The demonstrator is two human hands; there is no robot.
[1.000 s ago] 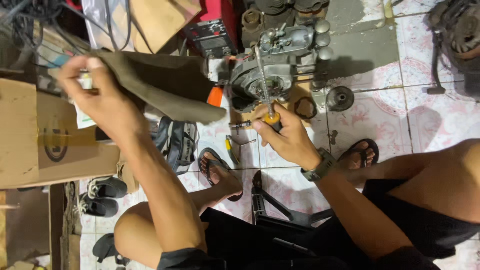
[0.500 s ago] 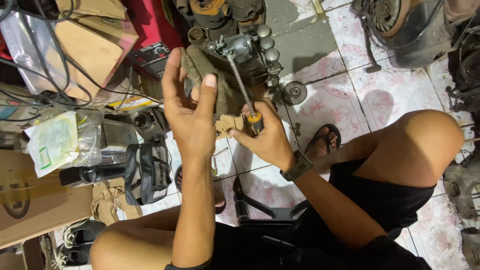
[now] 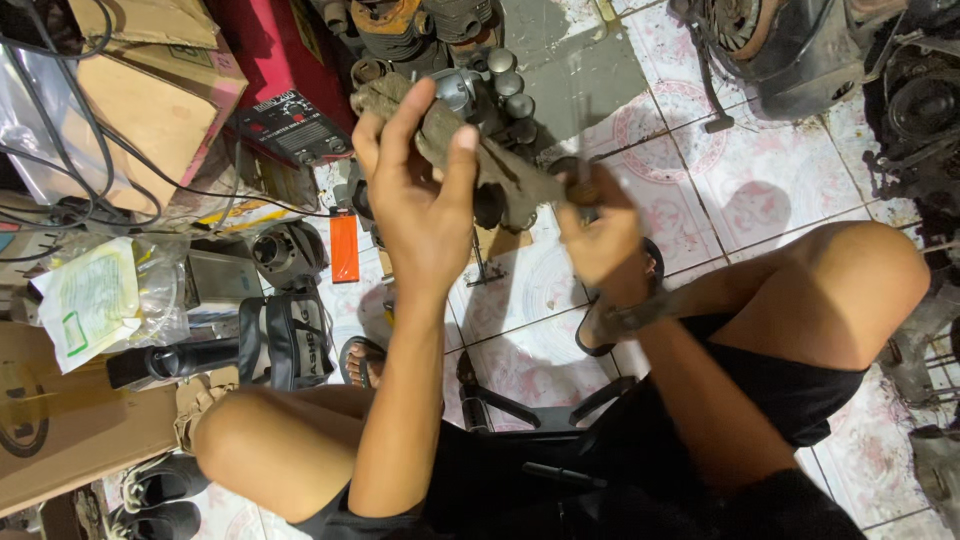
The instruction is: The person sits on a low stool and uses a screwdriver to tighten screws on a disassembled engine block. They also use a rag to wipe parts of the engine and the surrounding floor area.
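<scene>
My left hand (image 3: 420, 200) is raised in front of me, gripping a dirty olive-brown rag (image 3: 500, 165). The rag stretches right to my right hand (image 3: 600, 240), which is blurred and closed around a screwdriver's dark orange handle (image 3: 582, 190). The rag covers the shaft. Behind both hands a small grey engine part (image 3: 470, 88) with round metal fittings stands on the tiled floor. I sit low with both knees up, and a watch shows on my right wrist.
A red machine (image 3: 295, 95) and cardboard boxes (image 3: 150, 90) crowd the upper left. An orange lighter (image 3: 344, 248), a black bag (image 3: 285, 340) and a plastic bag of papers (image 3: 100, 300) lie to the left. More engine parts (image 3: 770, 40) sit at the upper right.
My left hand brought the rag from the far left over to the screwdriver, and the rag now wraps its shaft. My right hand lifted away from the engine part.
</scene>
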